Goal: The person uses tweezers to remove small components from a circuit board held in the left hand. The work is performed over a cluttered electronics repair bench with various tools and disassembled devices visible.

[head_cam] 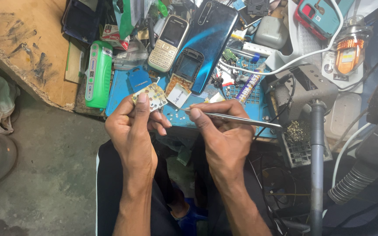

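Note:
My left hand [132,124] pinches a small phone circuit board [152,96] with round gold contacts, held up at the near edge of the blue work mat [123,89]. My right hand [224,131] grips metal tweezers [237,118]; their handle runs out to the right and the tips point left toward the board, ending a short way from it. On the mat just beyond my hands lie a black phone frame [188,67] and a small white card [178,95].
A gold keypad phone [168,43], a blue smartphone back cover [215,30] and a green device [98,74] lie behind. At the right are a soldering iron stand [305,91], a hanging iron [316,166], a white cable [311,54] and a grey hose [351,185]. A wooden board [22,39] fills the left.

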